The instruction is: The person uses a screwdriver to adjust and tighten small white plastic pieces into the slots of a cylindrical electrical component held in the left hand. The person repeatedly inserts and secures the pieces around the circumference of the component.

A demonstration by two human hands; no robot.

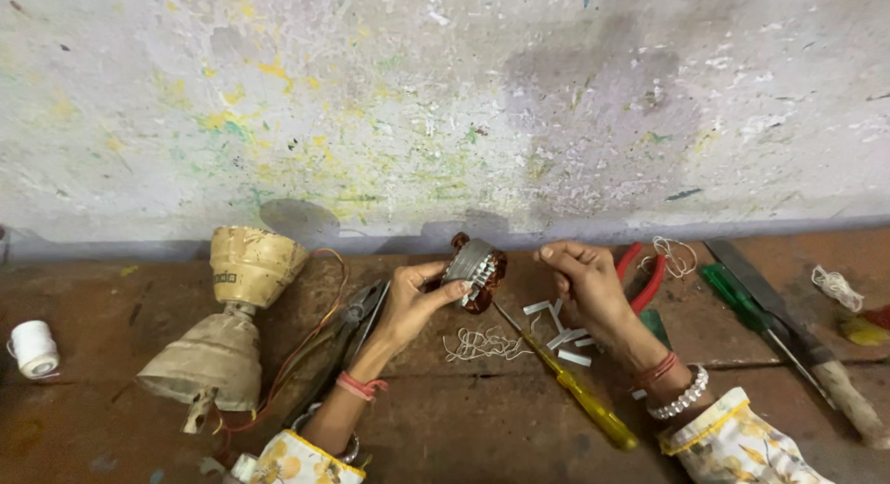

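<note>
My left hand holds a small motor stator, a grey metal core with copper-brown windings, lifted above the reddish floor. My right hand hovers just right of it with fingers pinched together; whether something thin is between them is too small to tell. Below the stator lie a tangle of white thread and several small white strips. A yellow-handled screwdriver lies diagonally between my forearms.
A dusty cream fan motor housing with red wires stands at left, grey pliers beside it. A white thread spool sits far left. Red-handled pliers, a green screwdriver and a file lie right. A paint-speckled wall is ahead.
</note>
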